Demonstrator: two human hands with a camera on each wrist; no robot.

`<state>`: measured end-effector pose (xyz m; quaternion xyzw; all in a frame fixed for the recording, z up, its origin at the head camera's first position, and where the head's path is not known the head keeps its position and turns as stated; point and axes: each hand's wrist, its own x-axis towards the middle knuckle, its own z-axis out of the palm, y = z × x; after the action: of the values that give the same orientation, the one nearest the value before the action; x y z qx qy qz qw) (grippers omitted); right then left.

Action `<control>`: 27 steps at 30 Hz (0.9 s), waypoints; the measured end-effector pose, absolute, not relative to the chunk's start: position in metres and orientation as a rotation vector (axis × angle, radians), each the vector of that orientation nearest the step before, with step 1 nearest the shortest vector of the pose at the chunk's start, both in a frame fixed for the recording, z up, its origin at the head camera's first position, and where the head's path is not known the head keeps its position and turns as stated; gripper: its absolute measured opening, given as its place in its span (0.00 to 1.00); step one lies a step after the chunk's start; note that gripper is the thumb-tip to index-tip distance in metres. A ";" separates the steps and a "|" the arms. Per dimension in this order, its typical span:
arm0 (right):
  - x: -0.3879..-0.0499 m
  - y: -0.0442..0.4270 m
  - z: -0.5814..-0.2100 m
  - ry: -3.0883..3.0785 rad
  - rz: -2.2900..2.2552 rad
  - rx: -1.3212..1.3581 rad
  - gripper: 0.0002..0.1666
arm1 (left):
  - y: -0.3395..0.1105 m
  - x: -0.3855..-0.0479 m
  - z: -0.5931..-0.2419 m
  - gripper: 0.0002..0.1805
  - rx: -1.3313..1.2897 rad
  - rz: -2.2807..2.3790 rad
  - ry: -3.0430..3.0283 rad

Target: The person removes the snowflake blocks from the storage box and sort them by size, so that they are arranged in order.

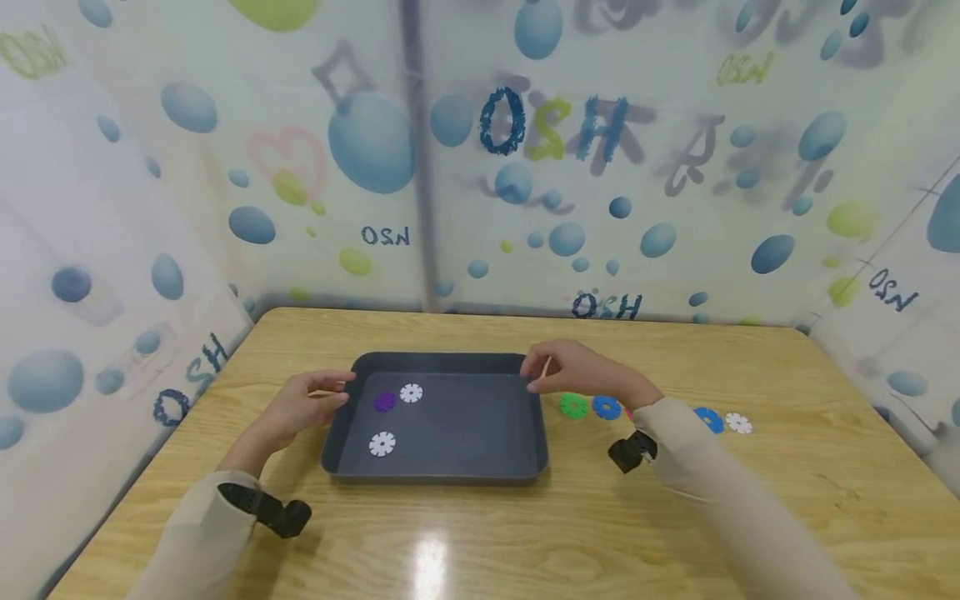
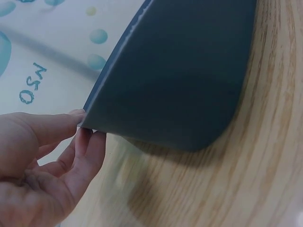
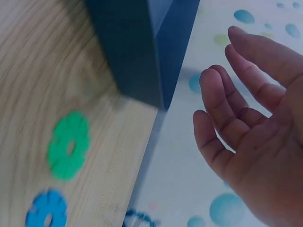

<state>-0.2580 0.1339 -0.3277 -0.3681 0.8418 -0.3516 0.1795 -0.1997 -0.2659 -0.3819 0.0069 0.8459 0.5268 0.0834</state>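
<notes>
A dark grey tray point(image 1: 465, 425) lies on the table, holding a purple notched disc point(image 1: 386, 402), a white disc point(image 1: 411, 393) beside it and another white disc point(image 1: 382, 444) nearer the front. My left hand point(image 1: 294, 410) is at the tray's left side; in the left wrist view, thumb and fingers of this hand point(image 2: 52, 163) pinch the edge of the tray point(image 2: 175, 80). Over the back right corner is my right hand point(image 1: 573, 367). The right wrist view shows this hand point(image 3: 260, 118) with loosely bent fingers, holding nothing, apart from the tray point(image 3: 128, 47).
On the wooden table point(image 1: 465, 533), right of the tray, lie a green disc point(image 1: 573, 406), a blue disc point(image 1: 607, 407), a pink one mostly behind the right arm, another blue disc point(image 1: 708, 420) and a white disc point(image 1: 738, 423). A patterned curtain point(image 1: 480, 200) hangs behind.
</notes>
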 end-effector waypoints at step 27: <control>-0.264 -0.042 -0.346 2.136 -0.543 -1.328 0.15 | -0.269 -0.200 -0.381 0.24 0.008 1.558 2.512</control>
<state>-0.2639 -0.0418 -0.3459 -0.4953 0.7969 -0.2026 0.2803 -0.2003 -0.2686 -0.3812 0.0026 0.8462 0.5247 0.0927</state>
